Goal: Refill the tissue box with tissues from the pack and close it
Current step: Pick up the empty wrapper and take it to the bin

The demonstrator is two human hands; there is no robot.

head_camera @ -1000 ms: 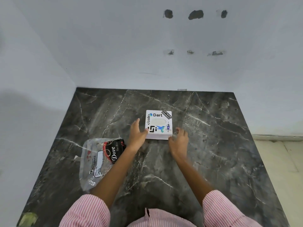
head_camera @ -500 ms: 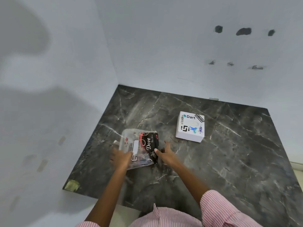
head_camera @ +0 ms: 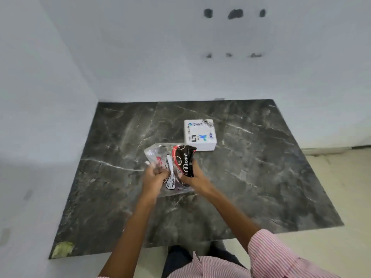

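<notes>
A white square tissue box [head_camera: 200, 135] with stickers on its lid sits shut on the dark marble counter [head_camera: 261, 177], toward the back. In front of it I hold a crumpled clear plastic tissue pack [head_camera: 172, 163] with a black and red "Dove" label, lifted off the counter. My left hand [head_camera: 154, 177] grips the pack's left side. Its right side, at the black label, is in my right hand [head_camera: 193, 175]. I cannot see any tissues inside the pack.
White walls close off the counter at the back and the left. A greenish scrap [head_camera: 62, 249] lies at the counter's front left corner. A light floor shows to the right of the counter.
Both hands left the tissue box, went to the pack on the left, took hold of it and lifted it in front of the box. The camera view shifted too.
</notes>
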